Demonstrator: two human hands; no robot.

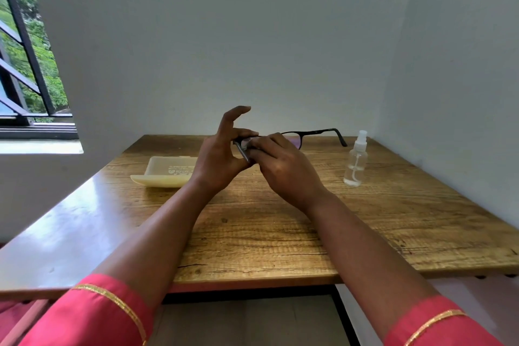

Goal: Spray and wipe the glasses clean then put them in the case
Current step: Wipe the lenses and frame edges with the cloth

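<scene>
Got the glasses (292,136) up over the table's (280,233) far edge, left hand (217,160) pinching the frame steady so my right hand (280,166) can pinch-rub one lens. Case (165,173) waits far-left.

Black glasses (309,133), cream case (165,171), clear spray bottle (356,161), brown wood-grain table (280,233), pink gold-trimmed sleeves (92,314)

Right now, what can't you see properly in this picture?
- Head view: the near lens of the glasses is hidden behind the right hand.
- Whether a cloth is there: the fingers cover it.
- The print on the case is too small.
- The left hand hides the case's right end.
</scene>
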